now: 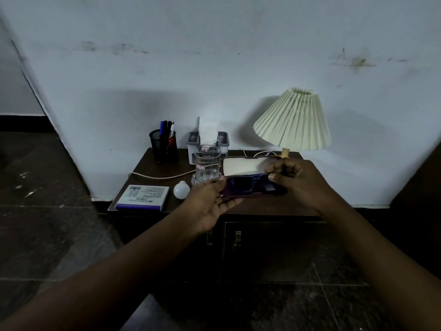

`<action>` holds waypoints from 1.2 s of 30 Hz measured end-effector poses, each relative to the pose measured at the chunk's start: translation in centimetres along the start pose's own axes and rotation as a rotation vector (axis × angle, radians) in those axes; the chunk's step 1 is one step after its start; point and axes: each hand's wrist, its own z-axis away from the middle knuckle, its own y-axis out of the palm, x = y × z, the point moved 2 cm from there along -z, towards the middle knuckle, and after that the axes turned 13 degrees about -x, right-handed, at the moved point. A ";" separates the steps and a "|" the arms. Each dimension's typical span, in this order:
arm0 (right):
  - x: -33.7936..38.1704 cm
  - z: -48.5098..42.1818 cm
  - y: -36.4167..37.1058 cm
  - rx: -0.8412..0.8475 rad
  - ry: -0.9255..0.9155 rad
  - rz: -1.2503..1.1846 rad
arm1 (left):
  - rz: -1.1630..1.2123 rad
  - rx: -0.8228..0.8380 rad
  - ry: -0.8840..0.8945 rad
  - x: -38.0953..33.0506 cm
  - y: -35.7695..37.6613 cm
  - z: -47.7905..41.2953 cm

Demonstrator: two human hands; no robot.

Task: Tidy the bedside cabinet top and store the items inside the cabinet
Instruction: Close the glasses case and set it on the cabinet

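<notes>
Bedside cabinet top (140, 168) crowded and doors (262, 247) below closed, so barely begun by the look of it: book (143, 197) at the front-left edge, bulb (181, 189) just beside it, pen holder (163, 145) at the back, glass mug (207, 164) mid-surface. Open glasses case (245, 167) gripped at its left end by the left hand (210, 206), with sunglasses (241, 183) pinched into it by the right hand (296, 177). Mug close to the left hand, lamp (293, 120) behind; free room only along the front edge.

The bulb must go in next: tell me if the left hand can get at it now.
Likely yes, once freed: the bulb lies uncovered just left of the left hand, but that hand is holding the glasses case.
</notes>
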 end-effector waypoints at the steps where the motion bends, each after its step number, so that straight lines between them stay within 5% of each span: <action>1: 0.5 0.0 -0.2 -0.025 -0.002 -0.050 | -0.009 -0.019 0.008 -0.1 -0.1 0.1; 9: 1.3 0.5 0.2 -0.051 -0.058 -0.087 | -0.227 -0.136 0.271 -0.7 -0.3 -0.2; 14: 0.8 1.2 1.5 -0.123 -0.037 -0.105 | -0.102 -0.234 0.393 -0.9 0.4 0.9; 24: 1.7 0.7 1.0 -0.144 -0.017 -0.184 | -0.010 -0.019 0.136 -0.2 1.7 1.7; 28: 3.7 0.3 -1.6 0.014 -0.027 -0.244 | -0.356 0.013 0.182 -1.3 0.7 1.3; 36: 5.0 2.1 -0.1 0.556 -0.175 0.184 | -0.626 0.222 0.193 -0.9 1.0 2.0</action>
